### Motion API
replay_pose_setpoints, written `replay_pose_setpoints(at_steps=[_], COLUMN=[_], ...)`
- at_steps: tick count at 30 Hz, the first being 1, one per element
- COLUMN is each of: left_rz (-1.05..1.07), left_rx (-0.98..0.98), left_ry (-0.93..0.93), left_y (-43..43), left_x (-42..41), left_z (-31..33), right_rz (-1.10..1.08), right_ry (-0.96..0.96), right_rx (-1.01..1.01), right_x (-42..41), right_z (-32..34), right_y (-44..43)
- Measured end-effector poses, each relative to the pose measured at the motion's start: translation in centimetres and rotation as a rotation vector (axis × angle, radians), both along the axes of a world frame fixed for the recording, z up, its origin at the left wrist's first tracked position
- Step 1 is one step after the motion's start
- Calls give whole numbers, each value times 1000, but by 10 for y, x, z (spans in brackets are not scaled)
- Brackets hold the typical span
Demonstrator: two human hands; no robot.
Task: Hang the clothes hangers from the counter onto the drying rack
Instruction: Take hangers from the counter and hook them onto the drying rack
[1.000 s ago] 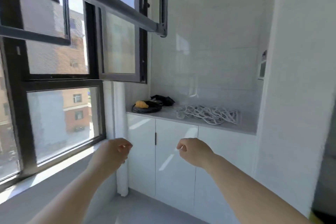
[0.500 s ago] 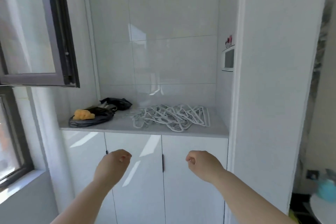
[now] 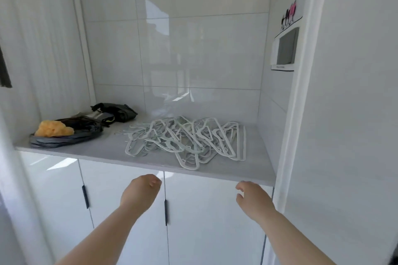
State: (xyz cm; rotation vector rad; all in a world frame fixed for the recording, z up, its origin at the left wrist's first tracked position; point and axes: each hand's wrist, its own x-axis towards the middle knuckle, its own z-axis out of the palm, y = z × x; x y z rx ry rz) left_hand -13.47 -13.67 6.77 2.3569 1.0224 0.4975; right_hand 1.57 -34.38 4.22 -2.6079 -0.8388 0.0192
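Below the counter (image 3: pixel 90 153) edge: left hand (image 3: pixel 139 195) curled in on nothing, right hand (image 3: pixel 252 198) fingers loosely apart, empty. Step 1 pending, nothing hung: entire tangled hanger pile (image 3: pixel 187 138) lying on the counter, right of centre. Expect snagging at pickup. Far left: black bags (image 3: pixel 86 130), orange lump (image 3: pixel 53 128) on top, apart from pile. Drying rack out of view.

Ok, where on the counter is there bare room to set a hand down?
Bare: the counter strip between hangers and front edge, and the gap between bags and hangers. Crowded: bags at the left end, hangers centre to right, almost at the wall.
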Motion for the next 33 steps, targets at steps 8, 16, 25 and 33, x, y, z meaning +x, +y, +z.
replay_pose_setpoints(at_steps=[8,16,25,33], left_rz=[125,210,172,235], left_rx=[-96,-63,99,88], left_ry=[4,-107,101,324], left_y=[22,53,70,73], left_x=[71,115,192,242], left_z=[-24,-28,-14,-21], right_rz=[193,261,232,234], right_ry=[-184,-308,-337,-363], right_rx=[-44,59,-8,27], right_x=[92,132,135,138], right_z=[-8,-42,-48,-52], right_y=[67,109,115,116])
